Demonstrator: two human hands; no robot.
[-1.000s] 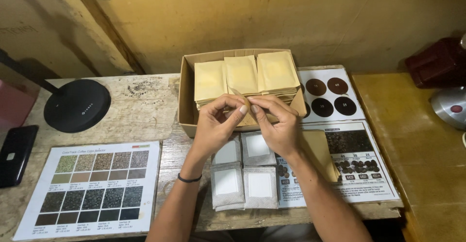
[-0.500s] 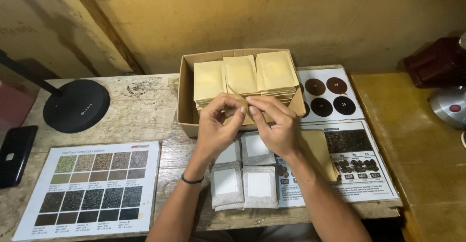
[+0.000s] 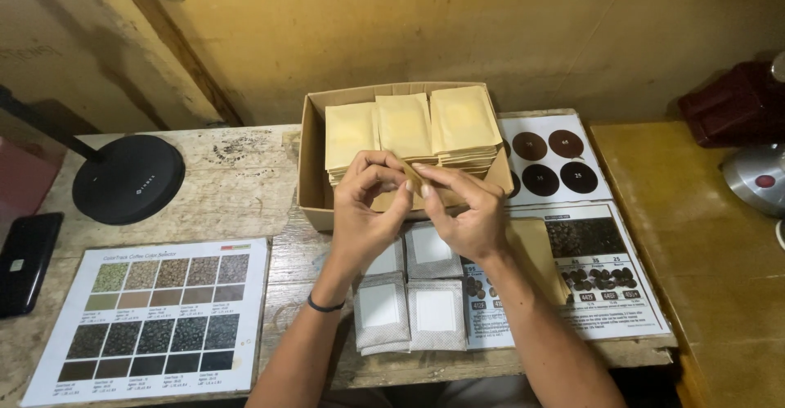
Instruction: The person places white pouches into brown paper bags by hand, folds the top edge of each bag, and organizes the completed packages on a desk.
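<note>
Both hands meet over the front edge of the cardboard box (image 3: 315, 171). Left hand (image 3: 368, 208) and right hand (image 3: 466, 212) each pinch one tan paper pouch (image 3: 411, 177), held between their fingertips above the white filter bags (image 3: 413, 293) on the tabletop (image 3: 237, 204).

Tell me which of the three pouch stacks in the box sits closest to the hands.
The left stack: its front edge lies right behind the left hand and right hand, which pinch one pouch. The middle stack and right stack lie farther back.
</note>
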